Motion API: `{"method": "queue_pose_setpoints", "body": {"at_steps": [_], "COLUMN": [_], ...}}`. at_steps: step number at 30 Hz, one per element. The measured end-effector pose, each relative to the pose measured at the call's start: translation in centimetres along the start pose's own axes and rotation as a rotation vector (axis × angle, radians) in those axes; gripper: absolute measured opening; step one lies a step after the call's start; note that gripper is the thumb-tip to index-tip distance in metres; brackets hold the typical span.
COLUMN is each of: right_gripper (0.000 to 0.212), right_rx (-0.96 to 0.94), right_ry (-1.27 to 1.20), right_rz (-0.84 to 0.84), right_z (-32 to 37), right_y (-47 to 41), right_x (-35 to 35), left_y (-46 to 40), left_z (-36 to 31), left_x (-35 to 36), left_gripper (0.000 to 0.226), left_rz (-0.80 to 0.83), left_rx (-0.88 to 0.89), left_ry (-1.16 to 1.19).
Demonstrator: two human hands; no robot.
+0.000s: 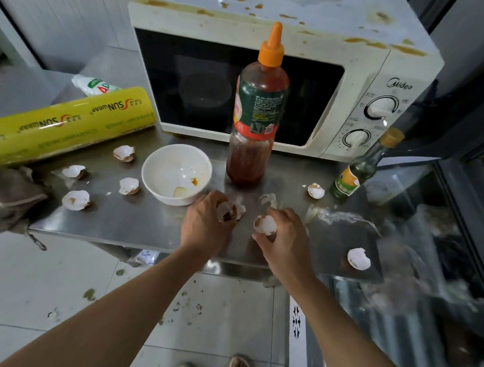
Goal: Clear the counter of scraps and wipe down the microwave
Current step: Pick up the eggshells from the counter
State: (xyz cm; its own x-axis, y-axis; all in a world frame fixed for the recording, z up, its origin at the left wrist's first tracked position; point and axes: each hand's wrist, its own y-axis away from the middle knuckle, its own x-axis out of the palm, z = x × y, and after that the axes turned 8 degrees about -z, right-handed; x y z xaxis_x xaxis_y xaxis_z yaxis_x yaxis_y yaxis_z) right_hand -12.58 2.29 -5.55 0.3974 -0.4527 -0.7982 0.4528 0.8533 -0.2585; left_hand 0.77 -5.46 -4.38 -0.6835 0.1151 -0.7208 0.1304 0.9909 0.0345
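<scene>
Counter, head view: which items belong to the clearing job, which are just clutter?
Job: eggshells held in left hand and right hand; loose eggshells; stained microwave; brown cloth.
Clutter: sauce bottle, white bowl, cling-film roll, small green bottle.

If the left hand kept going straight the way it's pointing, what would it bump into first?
Probably the tall sauce bottle. The left hand, holding an eggshell, points up and slightly right, toward the bottle's base. The white bowl sits just left of that line, though depth is hard to judge.

Brushed steel counter (153,223), glossy bowl (150,175)
</scene>
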Motion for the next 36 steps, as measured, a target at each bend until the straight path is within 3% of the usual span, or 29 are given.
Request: {"method": "queue_pose_setpoints", "body": {"at_steps": [11, 20, 30, 36], "right_gripper": [0.031, 0.034, 0.036, 0.029], "right_rx": [0.045, 0.159, 0.194, 0.217], "right_ry": [-0.118, -0.13, -0.168, -0.188], "right_rz": [-0.129, -0.152, -0.031, -0.047], "right_z": [-2.7, -4.9, -5.1, -5.2], "right_y": [-0.6, 0.2, 0.7, 1.0], "right_x": [-1.4, -3.7, -3.0, -2.5], "left_y": [-1.2, -0.5, 1.2, 1.5], "left_z": [-1.0, -1.2, -1.5, -1.6], "left_x": [2.4, 2.5, 2.3, 2.3], "left_gripper": [0.029, 0.031, 0.033, 0.031], "left_rz": [0.028, 0.017, 0.052, 0.062], "left_rx": [0.034, 0.077, 0.147, 0.168], "left_ry": [-0.166, -0.1, -0.028, -0.024]}}
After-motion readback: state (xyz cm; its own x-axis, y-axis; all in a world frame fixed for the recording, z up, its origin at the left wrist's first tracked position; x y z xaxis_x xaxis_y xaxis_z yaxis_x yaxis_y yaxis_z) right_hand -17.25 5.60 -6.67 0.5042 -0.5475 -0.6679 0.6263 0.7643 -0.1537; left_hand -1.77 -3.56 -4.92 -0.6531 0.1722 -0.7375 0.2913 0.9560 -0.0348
